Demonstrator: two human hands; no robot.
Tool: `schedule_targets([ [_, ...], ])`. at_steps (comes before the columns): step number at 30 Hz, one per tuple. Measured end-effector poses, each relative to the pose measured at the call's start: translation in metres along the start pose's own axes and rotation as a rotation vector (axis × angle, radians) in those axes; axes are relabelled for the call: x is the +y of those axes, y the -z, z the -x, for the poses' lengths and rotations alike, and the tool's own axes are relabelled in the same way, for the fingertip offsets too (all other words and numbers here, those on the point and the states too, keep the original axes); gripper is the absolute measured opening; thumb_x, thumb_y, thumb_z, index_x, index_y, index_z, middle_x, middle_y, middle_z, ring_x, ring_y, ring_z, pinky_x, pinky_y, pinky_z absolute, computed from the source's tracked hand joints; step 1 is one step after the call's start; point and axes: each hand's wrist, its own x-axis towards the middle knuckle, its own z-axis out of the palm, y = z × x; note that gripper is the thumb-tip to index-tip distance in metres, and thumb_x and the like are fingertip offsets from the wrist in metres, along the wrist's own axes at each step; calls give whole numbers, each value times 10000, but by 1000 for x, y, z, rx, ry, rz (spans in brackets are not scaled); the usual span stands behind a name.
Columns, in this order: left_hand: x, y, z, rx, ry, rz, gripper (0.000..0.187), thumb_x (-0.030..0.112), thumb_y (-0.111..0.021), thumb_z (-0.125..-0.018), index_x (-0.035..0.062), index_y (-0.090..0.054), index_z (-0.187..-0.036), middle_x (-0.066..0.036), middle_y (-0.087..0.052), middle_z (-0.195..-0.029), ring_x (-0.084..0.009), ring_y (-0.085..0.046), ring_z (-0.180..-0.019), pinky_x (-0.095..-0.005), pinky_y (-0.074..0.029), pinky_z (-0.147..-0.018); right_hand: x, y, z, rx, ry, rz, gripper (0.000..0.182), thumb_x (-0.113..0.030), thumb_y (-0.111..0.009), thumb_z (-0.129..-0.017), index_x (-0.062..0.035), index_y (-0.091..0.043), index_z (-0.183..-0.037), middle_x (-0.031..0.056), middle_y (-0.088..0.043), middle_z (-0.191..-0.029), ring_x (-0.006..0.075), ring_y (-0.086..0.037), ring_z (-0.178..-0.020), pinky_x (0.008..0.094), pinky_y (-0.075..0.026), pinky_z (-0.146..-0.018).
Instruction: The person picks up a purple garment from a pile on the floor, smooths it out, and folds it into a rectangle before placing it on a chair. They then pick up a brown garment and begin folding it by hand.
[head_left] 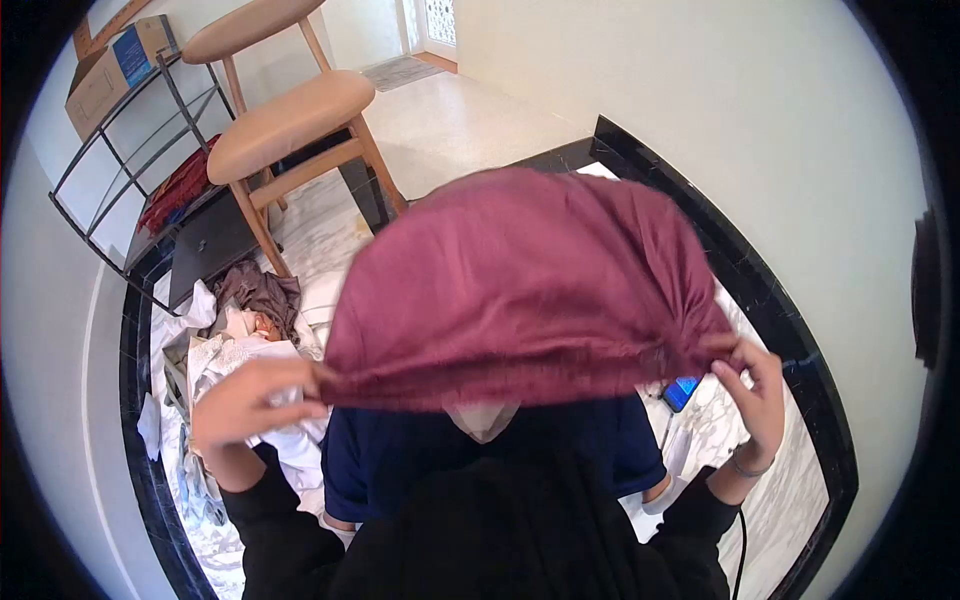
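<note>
A maroon cloth is stretched between my two hands in front of me, its upper part billowing up and away. My left hand pinches the near left corner between thumb and fingers. At the near right corner my right hand grips the gathered, creased fabric. The near edge is slightly blurred and hangs above my lap. Much of the floor ahead of me is hidden behind the cloth. Just below its right end, a phone with a lit blue screen shows on the marble.
A pile of clothes lies on the floor to my left. Beyond it stand a wooden chair with a tan seat and a black metal rack carrying a cardboard box. A wall rises on the right.
</note>
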Motion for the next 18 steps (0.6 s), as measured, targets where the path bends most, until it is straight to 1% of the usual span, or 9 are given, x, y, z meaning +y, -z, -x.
schedule_targets([
  [3,17,9,21,-278,-218,180,168,121,-709,-857,3,-602,-805,-200,-677,-1040,-287,-680,-869,-355,-510,-718,11,21,36,-139,-97,-119,286,-68,-715,-775,36,-498,-619,132,-677,-702,110,-520,-518,264,-408,-522],
  [6,13,26,35,-610,-536,442,136,115,-685,-888,-11,-633,-882,-246,-654,-1080,-293,-681,-922,-370,-528,-768,39,38,56,46,634,-635,388,-100,-758,-753,-36,-463,-510,127,-585,-485,186,-564,-375,250,-371,-317],
  [7,9,28,35,-653,-634,468,131,105,-675,-896,-10,-641,-950,-246,-645,-1093,-289,-681,-936,-380,-538,-791,33,60,40,-486,644,-845,365,-79,-736,-793,-52,-486,-529,158,-630,-555,202,-631,-452,254,-441,-338],
  [9,-12,18,14,-653,-785,495,189,74,-634,-914,-23,-620,-1076,-241,-630,-1127,-268,-697,-898,-355,-567,-732,30,59,0,-901,765,-998,302,-41,-714,-813,-24,-519,-583,187,-670,-663,201,-653,-476,265,-492,-379],
  [10,-12,16,-6,-594,-526,497,229,95,-593,-933,-37,-591,-1120,-231,-625,-1150,-252,-706,-851,-331,-576,-677,38,67,-21,-1261,202,-879,240,-54,-703,-821,-5,-548,-645,198,-685,-749,172,-654,-516,260,-493,-404],
  [13,-40,-3,-80,-207,83,574,269,182,-539,-962,-34,-533,-1121,-182,-617,-1198,-238,-715,-793,-312,-580,-616,45,-3,-41,-510,-134,-679,188,-132,-643,-859,39,-584,-912,160,-682,-956,119,-616,-664,249,-486,-530],
  [15,-78,-21,-139,73,285,916,292,281,-595,-944,12,-550,-1050,-94,-620,-975,-230,-680,-867,-340,-582,-740,43,-61,-100,-349,-315,-772,214,-165,-620,-882,40,-603,-944,112,-678,-990,93,-609,-736,245,-513,-594],
  [16,-107,-26,-167,207,320,1043,261,254,-549,-966,23,-522,-1083,-131,-599,-1191,-291,-698,-834,-345,-575,-696,73,-76,-130,-365,-472,-659,188,-164,-621,-894,18,-605,-938,96,-684,-998,116,-633,-787,250,-535,-696],
  [18,-144,-2,-215,553,204,805,270,237,-550,-970,28,-540,-1141,-88,-568,-1101,-198,-607,-991,-313,-487,-882,121,-100,-191,-28,-33,331,224,-148,-642,-875,24,-583,-1005,187,-627,-954,335,-641,-827,387,-509,-786],
])
